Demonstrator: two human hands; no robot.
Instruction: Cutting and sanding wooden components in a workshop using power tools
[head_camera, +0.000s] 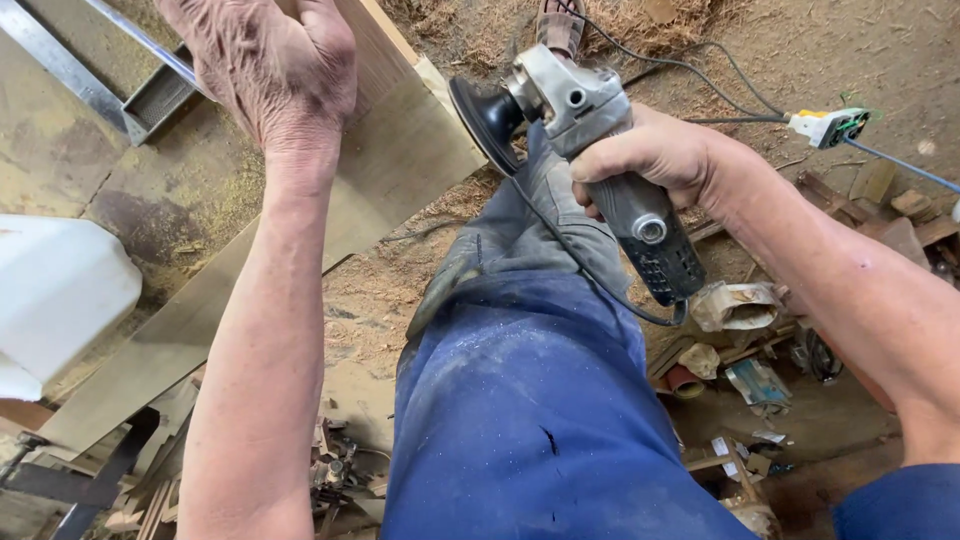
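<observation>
Grinder (600, 150) clenched in right hand (660, 155), raised above blue-trousered leg (530, 400), black disc (485, 120) turned toward board (400, 160), just beside its edge but apart from it. Left hand (270, 60) up on board near its upper end, fingers hidden, so grip impossible to tell. Cord (700, 70) running over sawdust floor (800, 50) to plug (828, 125). White container (60, 290) at left; wood scraps (740, 370) lower right
</observation>
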